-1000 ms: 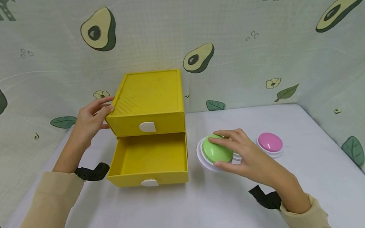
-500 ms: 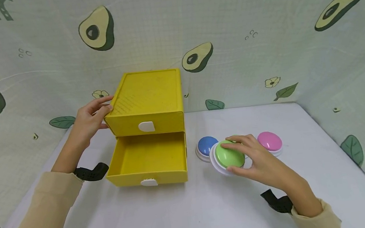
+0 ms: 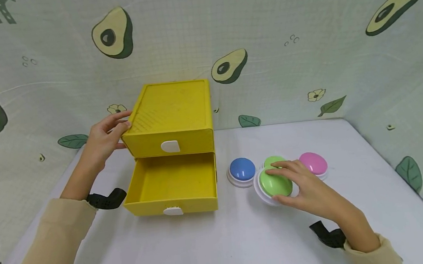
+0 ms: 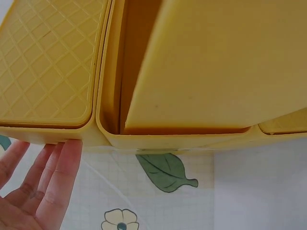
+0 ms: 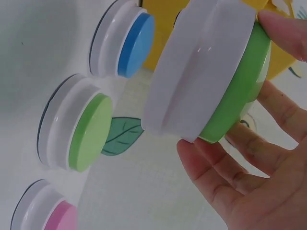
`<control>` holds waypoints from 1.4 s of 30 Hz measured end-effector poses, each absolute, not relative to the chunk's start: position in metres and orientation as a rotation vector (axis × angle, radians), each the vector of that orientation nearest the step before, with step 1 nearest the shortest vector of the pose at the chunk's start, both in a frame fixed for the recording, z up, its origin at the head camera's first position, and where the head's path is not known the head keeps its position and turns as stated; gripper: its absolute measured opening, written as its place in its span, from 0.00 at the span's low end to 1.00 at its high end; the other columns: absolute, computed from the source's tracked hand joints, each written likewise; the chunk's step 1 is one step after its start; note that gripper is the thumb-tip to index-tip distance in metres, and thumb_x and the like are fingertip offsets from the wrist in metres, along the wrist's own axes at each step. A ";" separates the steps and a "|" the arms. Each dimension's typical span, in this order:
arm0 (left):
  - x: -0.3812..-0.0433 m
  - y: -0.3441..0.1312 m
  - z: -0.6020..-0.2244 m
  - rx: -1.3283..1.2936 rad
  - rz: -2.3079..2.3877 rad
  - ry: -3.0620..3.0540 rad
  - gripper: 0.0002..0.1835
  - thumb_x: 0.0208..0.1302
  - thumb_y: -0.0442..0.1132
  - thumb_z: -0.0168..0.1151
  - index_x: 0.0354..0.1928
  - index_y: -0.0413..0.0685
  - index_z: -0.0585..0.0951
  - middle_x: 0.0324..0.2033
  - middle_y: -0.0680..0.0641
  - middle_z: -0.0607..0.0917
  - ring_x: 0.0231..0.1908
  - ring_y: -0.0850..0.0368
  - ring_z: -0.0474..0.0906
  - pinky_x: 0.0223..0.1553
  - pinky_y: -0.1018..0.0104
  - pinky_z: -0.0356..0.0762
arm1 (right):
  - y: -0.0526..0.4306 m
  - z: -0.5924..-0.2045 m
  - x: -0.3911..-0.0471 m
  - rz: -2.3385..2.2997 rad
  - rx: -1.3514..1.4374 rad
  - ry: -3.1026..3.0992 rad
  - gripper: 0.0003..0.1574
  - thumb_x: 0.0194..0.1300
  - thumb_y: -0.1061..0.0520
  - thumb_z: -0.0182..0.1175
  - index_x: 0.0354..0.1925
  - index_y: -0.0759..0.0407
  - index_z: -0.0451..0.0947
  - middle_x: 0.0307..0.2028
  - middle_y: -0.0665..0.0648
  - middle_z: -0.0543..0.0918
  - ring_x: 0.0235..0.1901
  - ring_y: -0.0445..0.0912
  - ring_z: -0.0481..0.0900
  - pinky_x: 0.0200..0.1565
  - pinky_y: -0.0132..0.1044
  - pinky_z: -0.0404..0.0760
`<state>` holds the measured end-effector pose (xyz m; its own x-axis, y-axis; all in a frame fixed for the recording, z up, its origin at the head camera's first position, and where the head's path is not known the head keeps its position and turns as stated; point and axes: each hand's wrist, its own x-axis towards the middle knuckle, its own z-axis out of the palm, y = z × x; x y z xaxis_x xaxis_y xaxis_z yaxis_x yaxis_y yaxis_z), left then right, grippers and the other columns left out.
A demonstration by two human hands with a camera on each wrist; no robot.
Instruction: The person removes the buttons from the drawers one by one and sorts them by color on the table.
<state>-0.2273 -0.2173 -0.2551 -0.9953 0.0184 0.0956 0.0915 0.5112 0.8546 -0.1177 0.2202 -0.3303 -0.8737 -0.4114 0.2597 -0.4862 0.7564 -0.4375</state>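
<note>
My right hand [image 3: 302, 185] grips a green push button [image 3: 275, 183] with a white base, pinched at its rim between thumb and fingers. In the right wrist view this green button [image 5: 240, 91] is held tilted, clear of the table. Behind it stands a second, lighter green button [image 3: 273, 160], partly hidden. A blue button [image 3: 242, 169] sits to its left and a pink one [image 3: 313, 164] to its right. With mostly straight fingers, my left hand [image 3: 103, 140] rests against the left side of the yellow drawer box [image 3: 172, 106]; the left wrist view shows the fingers [image 4: 64, 167] touching its wall.
The lower drawer [image 3: 173, 207] is pulled out with a bare inside, while the upper drawer [image 3: 148, 145] is closed. A white table [image 3: 207, 251] lies below. Cloth printed with avocados [image 3: 112, 33] hangs behind and at both sides.
The held green button has moved right with my right hand, uncovering the blue button and part of the second green one. My left hand has stayed on the drawer box.
</note>
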 end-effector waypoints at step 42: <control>-0.228 -0.218 -0.256 -0.071 -1.491 -2.683 0.28 0.67 0.58 0.46 0.67 0.62 0.64 0.60 0.44 0.69 0.39 0.69 0.75 0.35 0.76 0.79 | 0.236 -0.349 -0.127 0.715 0.604 -3.043 0.31 0.47 0.52 0.71 0.52 0.54 0.76 0.53 0.63 0.73 0.55 0.59 0.69 0.54 0.58 0.71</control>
<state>-0.2281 -0.2178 -0.2563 -0.9964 0.0058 0.0846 0.0749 0.5280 0.8459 -0.1272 0.2359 -0.3488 -0.9271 -0.3722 0.0452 -0.3534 0.8272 -0.4368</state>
